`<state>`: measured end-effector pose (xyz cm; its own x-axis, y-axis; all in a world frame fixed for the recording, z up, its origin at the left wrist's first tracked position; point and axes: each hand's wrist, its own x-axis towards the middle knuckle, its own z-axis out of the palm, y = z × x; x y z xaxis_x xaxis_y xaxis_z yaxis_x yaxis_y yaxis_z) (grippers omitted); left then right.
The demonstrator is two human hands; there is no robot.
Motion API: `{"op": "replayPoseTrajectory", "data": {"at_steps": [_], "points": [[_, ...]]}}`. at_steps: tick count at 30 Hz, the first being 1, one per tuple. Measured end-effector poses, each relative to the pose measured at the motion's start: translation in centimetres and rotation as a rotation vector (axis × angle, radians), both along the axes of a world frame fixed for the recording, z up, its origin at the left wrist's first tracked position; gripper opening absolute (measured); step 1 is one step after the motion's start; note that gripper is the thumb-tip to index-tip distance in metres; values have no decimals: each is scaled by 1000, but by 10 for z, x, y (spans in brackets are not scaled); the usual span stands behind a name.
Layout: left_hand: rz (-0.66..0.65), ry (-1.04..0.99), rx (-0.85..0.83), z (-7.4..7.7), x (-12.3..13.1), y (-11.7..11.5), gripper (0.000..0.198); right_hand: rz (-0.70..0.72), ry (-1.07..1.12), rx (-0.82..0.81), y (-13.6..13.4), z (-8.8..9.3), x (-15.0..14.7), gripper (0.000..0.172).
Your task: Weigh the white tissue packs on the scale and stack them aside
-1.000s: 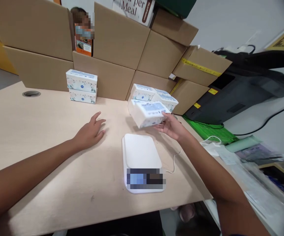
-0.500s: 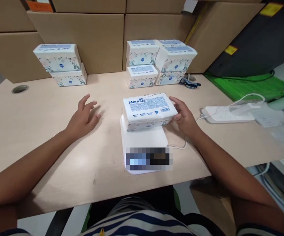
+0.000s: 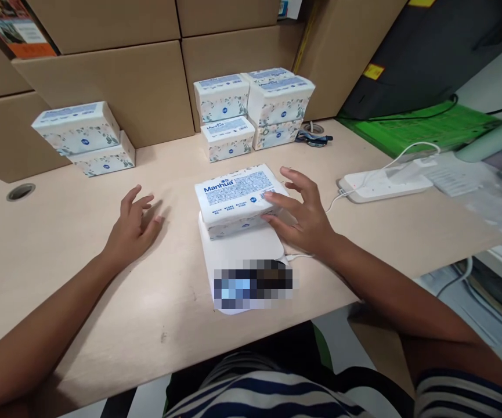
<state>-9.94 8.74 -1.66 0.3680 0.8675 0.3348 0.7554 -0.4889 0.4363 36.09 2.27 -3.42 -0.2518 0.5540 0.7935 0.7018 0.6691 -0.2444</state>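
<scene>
A white tissue pack [image 3: 237, 194] with blue print lies across the back part of a flat white device [image 3: 246, 247], which looks like a small scale; its front panel is blurred. My right hand [image 3: 305, 215] is at the right end of this pack, with fingers apart, one reaching over the top edge and the thumb by the front side. Whether the fingertips press on it I cannot tell. My left hand [image 3: 133, 229] hovers low over the table to the left of the pack, fingers loosely spread and nothing in them.
Two stacked tissue packs [image 3: 83, 139] stand at the back left, and several more [image 3: 279, 104] at the back centre. Cardboard boxes [image 3: 115, 87] wall the rear. On the right are a white power strip [image 3: 385, 184], its cable, a green sheet [image 3: 407, 130] and clear plastic [image 3: 477, 203].
My right hand has shifted from beside the pack's right end to over its corner, with fingers spread wider. The view has turned to the right; the pack stays on the device.
</scene>
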Motion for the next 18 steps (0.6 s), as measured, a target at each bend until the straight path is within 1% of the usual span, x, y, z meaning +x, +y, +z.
{"op": "replayPoseTrajectory", "data": {"at_steps": [4, 8, 12, 13, 14, 17, 18], "points": [[-5, 7, 22, 2, 0, 1, 52, 9, -10, -48, 1, 3, 0, 33], [-8, 21, 17, 3, 1, 1, 54, 18, 11, -46, -2, 7, -2, 20], [2, 19, 24, 1, 3, 1, 53, 67, 81, -66, -5, 7, -3, 11], [3, 18, 31, 1, 3, 1, 53, 85, 131, -83, -5, 6, -3, 13], [3, 17, 36, 0, 3, 1, 55, 99, 197, -114, -4, 4, -2, 28], [0, 31, 38, 1, 4, 0, 61, 129, 416, -300, 3, -2, 0, 96], [-4, 39, 35, 2, 5, -1, 60, 143, 468, -387, 6, -4, 0, 112]]}}
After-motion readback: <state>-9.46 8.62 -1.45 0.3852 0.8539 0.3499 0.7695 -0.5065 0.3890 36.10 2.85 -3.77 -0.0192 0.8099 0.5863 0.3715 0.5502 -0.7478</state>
